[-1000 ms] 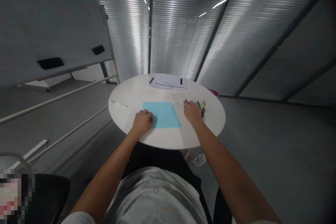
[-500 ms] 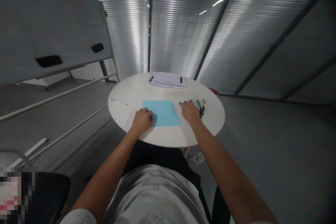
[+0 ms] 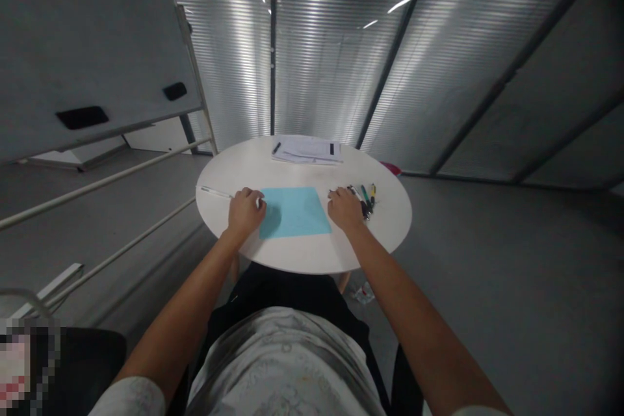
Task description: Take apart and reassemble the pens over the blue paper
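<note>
My left hand hovers at the left edge of a light blue sheet of paper, its fingers loosely bent and the thumb apart, with nothing visible in it. A slim white pen lies just left of this hand, its right end close to the fingers. Beyond the sheet's right edge, my right hand is closed, fingertips down around a dark pen whose tip peeks out; most of it is hidden. Beside that hand lie several pens and markers, among them a green one and a yellow one.
Everything rests on a round white table. A stack of printed papers with a dark pen on it sits at the far side. Left stands a whiteboard frame; a black chair is at lower left. Crumpled clear plastic lies on the floor.
My left hand has moved left, from over the blue sheet to its edge near the white pen. The right hand stays by the pens. The whole view has shifted slightly.
</note>
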The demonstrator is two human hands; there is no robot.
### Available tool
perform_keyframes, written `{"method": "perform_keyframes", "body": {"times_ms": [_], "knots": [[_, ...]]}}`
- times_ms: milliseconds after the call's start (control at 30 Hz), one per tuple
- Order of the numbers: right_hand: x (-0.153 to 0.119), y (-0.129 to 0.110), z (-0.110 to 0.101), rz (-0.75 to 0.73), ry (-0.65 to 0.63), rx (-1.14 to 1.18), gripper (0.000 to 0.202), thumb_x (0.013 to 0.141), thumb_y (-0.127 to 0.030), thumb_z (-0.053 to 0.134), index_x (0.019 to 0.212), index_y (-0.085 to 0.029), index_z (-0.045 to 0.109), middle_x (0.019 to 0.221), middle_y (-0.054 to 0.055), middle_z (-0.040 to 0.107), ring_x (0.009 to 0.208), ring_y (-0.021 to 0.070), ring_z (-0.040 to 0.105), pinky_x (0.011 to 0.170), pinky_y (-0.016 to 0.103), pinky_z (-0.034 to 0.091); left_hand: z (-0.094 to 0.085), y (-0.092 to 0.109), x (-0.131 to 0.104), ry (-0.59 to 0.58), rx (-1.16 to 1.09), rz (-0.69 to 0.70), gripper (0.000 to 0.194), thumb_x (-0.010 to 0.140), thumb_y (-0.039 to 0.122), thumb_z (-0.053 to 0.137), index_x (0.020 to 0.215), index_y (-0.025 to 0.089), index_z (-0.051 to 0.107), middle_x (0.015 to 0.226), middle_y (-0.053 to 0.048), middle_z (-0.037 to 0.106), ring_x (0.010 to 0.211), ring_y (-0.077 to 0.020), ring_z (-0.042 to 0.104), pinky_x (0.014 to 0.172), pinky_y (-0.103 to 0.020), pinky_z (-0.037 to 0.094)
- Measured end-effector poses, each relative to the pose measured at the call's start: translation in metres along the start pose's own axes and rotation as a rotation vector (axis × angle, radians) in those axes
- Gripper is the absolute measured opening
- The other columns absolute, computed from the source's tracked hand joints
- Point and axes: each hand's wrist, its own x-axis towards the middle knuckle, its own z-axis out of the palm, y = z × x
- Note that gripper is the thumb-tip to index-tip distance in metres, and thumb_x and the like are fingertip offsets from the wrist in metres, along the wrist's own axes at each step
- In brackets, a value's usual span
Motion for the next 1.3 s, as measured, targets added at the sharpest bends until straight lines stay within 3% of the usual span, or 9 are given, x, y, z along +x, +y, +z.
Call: {"method": "perform_keyframes", "body": {"times_ms": [133,267,367,467,633,833,1033,1200,1300], "knots": [[0.0,0.001,0.003,-0.012,-0.021,-0.008,0.025,0.091,-0.02,0.044,0.101,-0.013,0.067,0.107,0.014,0.061,0.107,0.0243,0.049,0.089,0.033,0.035,-0.011,-0.021,0.016,0.093,0.194,-0.142,0.043,0.09,0.032,0.043,0.127,0.017,0.059,0.13,-0.018,0.052,0.121,-0.0344,0.045,0.097,-0.046,0.037],[0.001,0.002,0.005,-0.001,-0.033,-0.03,0.027,0.093,-0.021,0.043,0.1,-0.012,0.067,0.107,0.015,0.062,0.108,0.0247,0.051,0.091,0.033,0.035,-0.006,-0.04,0.016,0.022,0.308,-0.254,0.052,0.089,0.039,0.045,0.136,0.017,0.049,0.146,-0.021,0.038,0.131,-0.0383,0.036,0.102,-0.051,0.03],[0.002,0.002,0.006,-0.01,-0.045,-0.029,0.027,0.093,-0.021,0.043,0.101,-0.013,0.067,0.108,0.015,0.063,0.11,0.0246,0.051,0.094,0.033,0.034,0.002,-0.051,0.012,-0.086,0.291,-0.297,0.049,0.09,0.04,0.04,0.13,0.016,0.055,0.14,-0.022,0.044,0.125,-0.0389,0.042,0.099,-0.052,0.033],[0.003,0.003,0.007,-0.016,-0.043,-0.022,0.026,0.093,-0.02,0.042,0.1,-0.013,0.066,0.106,0.014,0.064,0.112,0.0244,0.051,0.095,0.033,0.033,0.008,-0.057,0.012,-0.118,0.272,-0.289,0.047,0.089,0.039,0.038,0.123,0.015,0.06,0.135,-0.023,0.048,0.122,-0.0394,0.045,0.097,-0.053,0.034],[0.003,0.004,0.009,-0.012,-0.046,-0.009,0.026,0.093,-0.021,0.042,0.1,-0.013,0.066,0.106,0.014,0.064,0.111,0.0242,0.052,0.095,0.034,0.034,0.011,-0.064,0.019,-0.069,0.224,-0.304,0.045,0.088,0.036,0.039,0.113,0.011,0.066,0.131,-0.024,0.05,0.118,-0.0384,0.047,0.096,-0.05,0.037],[0.003,0.004,0.007,-0.011,-0.063,-0.017,0.026,0.093,-0.021,0.043,0.101,-0.012,0.066,0.106,0.015,0.064,0.111,0.0253,0.052,0.095,0.035,0.034,0.006,-0.072,0.023,0.003,0.226,-0.405,0.044,0.085,0.031,0.043,0.12,0.012,0.062,0.119,-0.023,0.056,0.111,-0.035,0.053,0.091,-0.045,0.042],[0.003,0.003,0.007,-0.011,-0.045,-0.003,0.025,0.093,-0.021,0.043,0.101,-0.013,0.066,0.107,0.015,0.064,0.111,0.0252,0.05,0.095,0.035,0.033,0.003,-0.079,0.023,-0.074,0.209,-0.452,0.047,0.087,0.03,0.041,0.129,0.01,0.052,0.114,-0.024,0.059,0.104,-0.0354,0.059,0.084,-0.046,0.045],[-0.001,0.003,0.005,0.028,-0.028,0.024,0.025,0.092,-0.021,0.044,0.099,-0.014,0.066,0.107,0.014,0.064,0.11,0.0259,0.051,0.091,0.036,0.033,0.007,-0.086,0.031,-0.025,0.055,-0.445,0.039,0.089,0.024,0.04,0.119,0.01,0.061,0.111,-0.022,0.063,0.102,-0.0299,0.062,0.085,-0.039,0.046],[-0.002,0.002,0.0,0.075,0.037,0.092,0.024,0.089,-0.019,0.046,0.101,-0.015,0.066,0.106,0.013,0.065,0.107,0.0262,0.052,0.092,0.038,0.032,0.007,-0.082,0.039,0.034,-0.14,-0.361,0.036,0.088,0.025,0.044,0.111,0.012,0.068,0.107,-0.016,0.069,0.101,-0.0261,0.062,0.086,-0.034,0.046]]}}
